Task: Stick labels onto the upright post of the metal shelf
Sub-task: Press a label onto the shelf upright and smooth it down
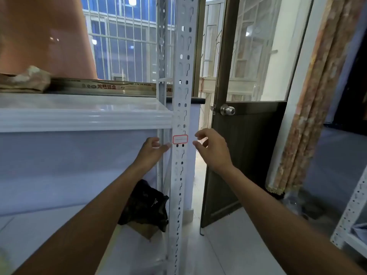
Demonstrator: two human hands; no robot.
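On the post (181,76), one label (180,139), two hands.

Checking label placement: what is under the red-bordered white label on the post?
The red-bordered white label lies flat on the perforated white metal post; any holes beneath it are covered.

Two bare forearms reach forward and upward: left hand (152,148), palm turned inward, fingers (165,146) loosely extended and holding nothing; right hand (213,148) level with it, fingers (199,134) curled and parted from the thumb, likewise empty.
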